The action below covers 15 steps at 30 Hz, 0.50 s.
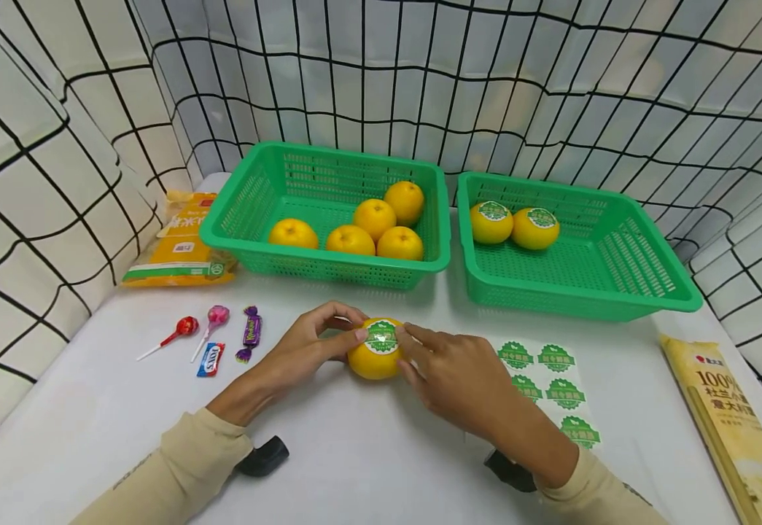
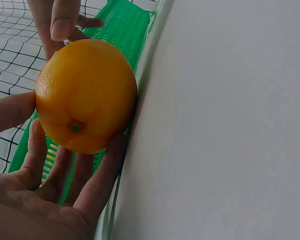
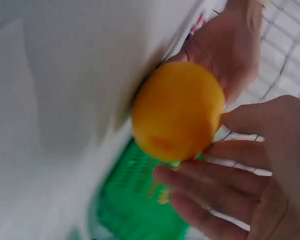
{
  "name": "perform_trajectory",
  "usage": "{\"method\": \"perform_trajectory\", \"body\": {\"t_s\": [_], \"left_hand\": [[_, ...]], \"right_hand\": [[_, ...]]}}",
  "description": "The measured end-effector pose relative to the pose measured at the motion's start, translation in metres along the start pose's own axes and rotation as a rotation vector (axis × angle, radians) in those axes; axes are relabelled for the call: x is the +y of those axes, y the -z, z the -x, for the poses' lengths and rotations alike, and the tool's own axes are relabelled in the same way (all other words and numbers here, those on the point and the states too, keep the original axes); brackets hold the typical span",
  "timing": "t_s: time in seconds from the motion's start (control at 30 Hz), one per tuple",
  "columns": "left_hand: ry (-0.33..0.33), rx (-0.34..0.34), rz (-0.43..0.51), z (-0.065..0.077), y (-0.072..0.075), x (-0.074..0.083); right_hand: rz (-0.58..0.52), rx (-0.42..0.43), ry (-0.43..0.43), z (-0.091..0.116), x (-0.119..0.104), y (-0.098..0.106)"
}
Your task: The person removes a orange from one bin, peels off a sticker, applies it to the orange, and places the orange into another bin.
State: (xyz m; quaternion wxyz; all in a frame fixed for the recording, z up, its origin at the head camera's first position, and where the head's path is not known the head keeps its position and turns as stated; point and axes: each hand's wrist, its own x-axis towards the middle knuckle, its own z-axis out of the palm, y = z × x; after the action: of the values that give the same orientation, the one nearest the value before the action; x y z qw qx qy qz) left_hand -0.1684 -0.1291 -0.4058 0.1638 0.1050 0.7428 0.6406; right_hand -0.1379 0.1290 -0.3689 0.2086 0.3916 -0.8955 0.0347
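Note:
An orange [image 1: 369,367] sits at the middle of the white table, near the baskets, with a round green-and-white sticker [image 1: 381,337] on its upper side. My left hand [image 1: 302,350] holds it from the left, thumb at the sticker's edge; in the left wrist view its fingers curve round the underside of the orange [image 2: 87,95]. From the right, my right hand [image 1: 466,372] touches the sticker's right edge with its fingertips. Its fingers reach out fairly straight beside the orange [image 3: 177,110] in the right wrist view. A sheet of matching stickers [image 1: 566,394] lies right of this hand.
Several oranges without stickers lie in the left green basket [image 1: 328,164]; two stickered ones are in the right basket [image 1: 617,255]. Lollipops [image 1: 187,326] and wrapped candies [image 1: 252,332] lie at left. A yellow food bag [image 1: 184,248] and a pasta pack [image 1: 725,408] flank the table.

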Motion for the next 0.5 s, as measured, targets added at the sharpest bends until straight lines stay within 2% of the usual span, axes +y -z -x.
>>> {"method": "perform_trajectory", "body": {"t_s": [0.1,0.2,0.37,0.5], "left_hand": [[0.006,-0.014,0.016,0.0,0.0,-0.002],[0.008,-0.029,0.005,0.001,0.0,-0.001],[0.001,-0.026,-0.008,-0.001,0.0,0.001],[0.012,-0.027,-0.007,0.0,0.001,0.002]], "right_hand": [[-0.194,0.003,-0.083,-0.003,0.008,-0.005],[-0.315,0.016,-0.127,-0.005,0.012,-0.011],[-0.395,0.072,-0.166,-0.006,0.015,-0.02],[-0.424,0.077,-0.172,-0.007,0.017,-0.024]]}}
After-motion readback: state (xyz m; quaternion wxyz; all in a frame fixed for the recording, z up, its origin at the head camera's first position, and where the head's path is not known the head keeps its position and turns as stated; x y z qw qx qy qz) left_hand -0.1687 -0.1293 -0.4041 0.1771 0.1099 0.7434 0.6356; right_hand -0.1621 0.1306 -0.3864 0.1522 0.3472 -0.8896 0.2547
